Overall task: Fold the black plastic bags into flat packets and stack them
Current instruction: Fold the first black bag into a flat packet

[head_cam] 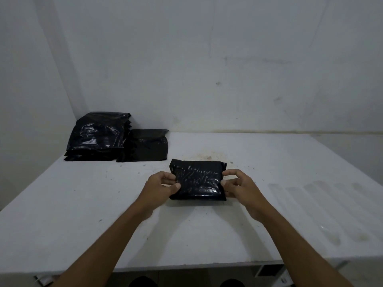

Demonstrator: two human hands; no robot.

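Black shiny plastic is sitting in the middle of the white tabletop (83, 204), already folded into a small packet (198, 180). I am watching my left hand (163, 186) pinching its left edge and my right hand (236, 186) pinching its right edge, fingers curled onto the plastic. This one is looking nearly done to me. Far back on the left, a pile of bags (97, 137) is leaning near the wall, and another flat packet (145, 147) is lying just beside it. I am guessing the packet in my hands is going onto a stack next. I cannot tell how many bags are waiting.
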